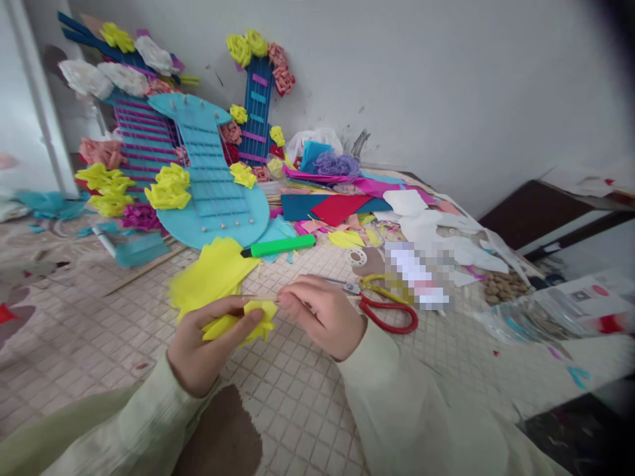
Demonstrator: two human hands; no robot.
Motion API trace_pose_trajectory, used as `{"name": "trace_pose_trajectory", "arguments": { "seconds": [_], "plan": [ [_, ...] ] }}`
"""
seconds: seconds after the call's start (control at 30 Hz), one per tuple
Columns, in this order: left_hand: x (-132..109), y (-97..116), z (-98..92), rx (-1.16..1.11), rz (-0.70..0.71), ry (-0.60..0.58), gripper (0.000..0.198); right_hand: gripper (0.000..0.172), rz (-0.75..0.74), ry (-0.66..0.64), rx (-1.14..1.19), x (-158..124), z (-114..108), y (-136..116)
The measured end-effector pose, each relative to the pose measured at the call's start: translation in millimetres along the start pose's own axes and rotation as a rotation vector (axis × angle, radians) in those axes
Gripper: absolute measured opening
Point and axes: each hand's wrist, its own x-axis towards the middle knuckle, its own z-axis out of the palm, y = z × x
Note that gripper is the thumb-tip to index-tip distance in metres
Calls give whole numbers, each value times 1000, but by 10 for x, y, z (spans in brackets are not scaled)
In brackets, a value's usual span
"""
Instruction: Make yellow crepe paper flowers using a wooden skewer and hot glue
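My left hand [213, 340] is closed, pinching folded yellow crepe-like paper [260, 311] between thumb and fingers. Level with the paper's top edge runs a thin wooden stick [262, 297], gripped by the closed fingertips of my right hand [320, 311]. Its far end shows behind the right hand. Beyond the left hand lies a stack of yellow sheets [213, 271]. A green utility knife [282, 246] rests by the stack's upper corner. Scissors with one red and one yellow handle [389, 317] lie just right of my right hand, their blades partly hidden behind it.
Stringed blue cutouts [208, 165] with paper flowers [169, 187] lean against the wall at back left. Coloured sheets [342, 208] and purple yarn [337, 165] lie behind the knife. White scraps [436, 231], pebbles [506, 289] and a clear plastic bag [540, 314] are at right.
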Motion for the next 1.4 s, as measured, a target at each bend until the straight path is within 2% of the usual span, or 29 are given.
{"name": "trace_pose_trajectory", "arguments": {
  "seconds": [0.2, 0.43, 0.6, 0.8, 1.13, 1.4],
  "plan": [
    [-34, 0, 19, 7, 30, -23, 8, 23, -21, 4, -123, -26, 39, 12],
    [-6, -1, 0, 90, 116, -35, 8, 21, -146, 56, -8, -35, 81, 34],
    [-21, 20, 0, 92, 60, 4, 11, 23, -184, 95, -5, -55, 92, 24],
    [-21, 31, 13, 57, -2, 29, 11, 27, -235, 98, -173, -76, 102, 5],
    [-54, 19, 32, 87, 88, -3, 11, 14, -105, 190, 12, -44, 134, -49],
    [-95, 38, 85, 11, 40, -18, 11, 13, -89, 264, -129, -65, 190, -31]
  ]
}}
